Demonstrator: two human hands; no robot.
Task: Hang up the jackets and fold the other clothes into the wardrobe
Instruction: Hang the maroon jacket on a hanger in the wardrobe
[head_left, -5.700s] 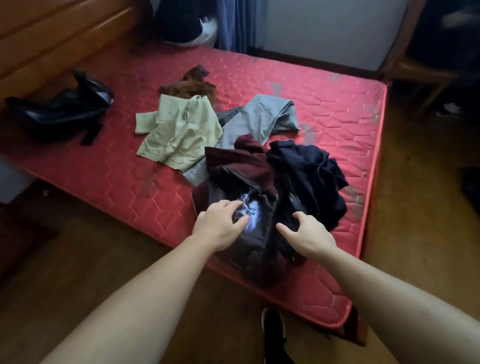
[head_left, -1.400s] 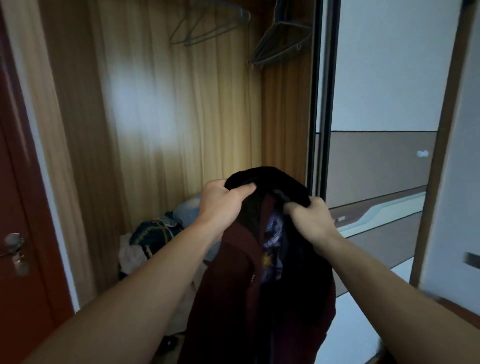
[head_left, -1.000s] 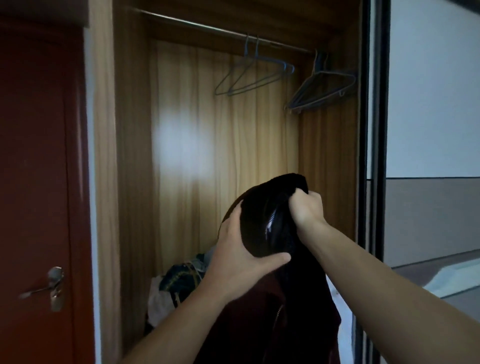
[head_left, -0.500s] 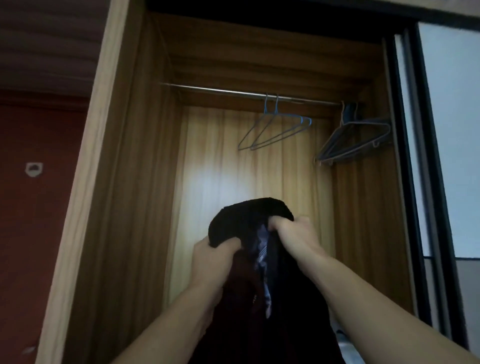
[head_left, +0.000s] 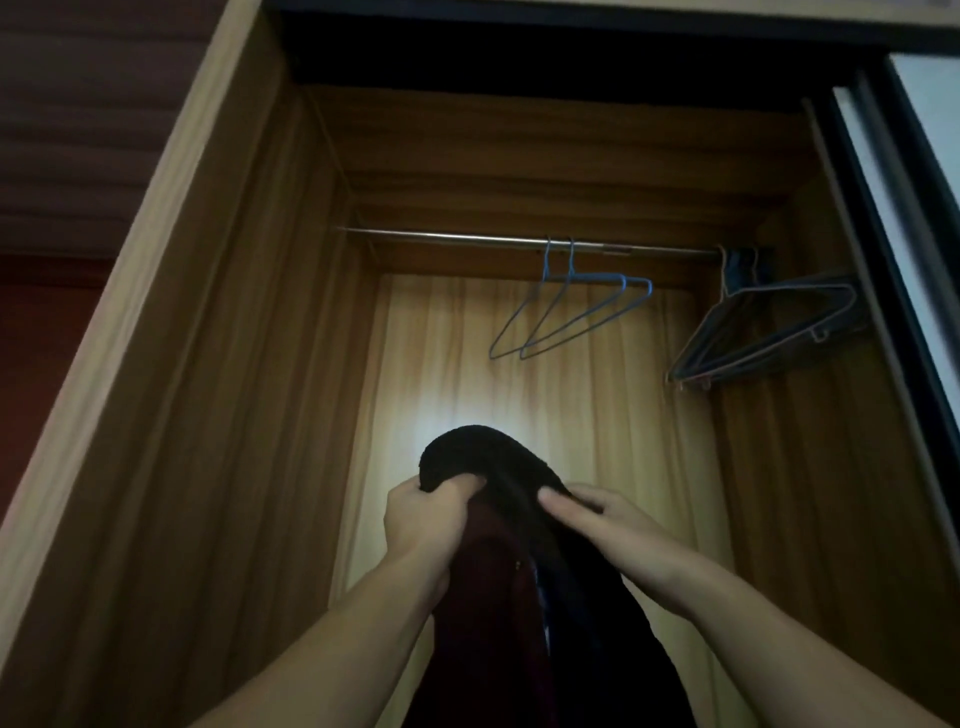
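A dark maroon jacket with a black collar (head_left: 483, 457) hangs down in front of me, inside the open wardrobe. My left hand (head_left: 426, 525) grips the collar's left side with curled fingers. On the collar's right side my right hand (head_left: 597, 525) lies against the fabric, fingers extended and pointing left. Above, a metal rail (head_left: 467, 239) crosses the wardrobe. Two blue wire hangers (head_left: 571, 317) hang from its middle, above and slightly right of the jacket.
A bunch of dark hangers (head_left: 769, 332) hangs at the rail's right end against the wardrobe's side wall. A sliding door frame (head_left: 883, 249) borders the right. The wardrobe's wooden left panel (head_left: 171, 364) stands close by, with a red door beyond it.
The jacket was picked up from the bed and carried to the wardrobe. My view has tilted up to the rail, and my right hand has loosened from a grip to extended fingers.
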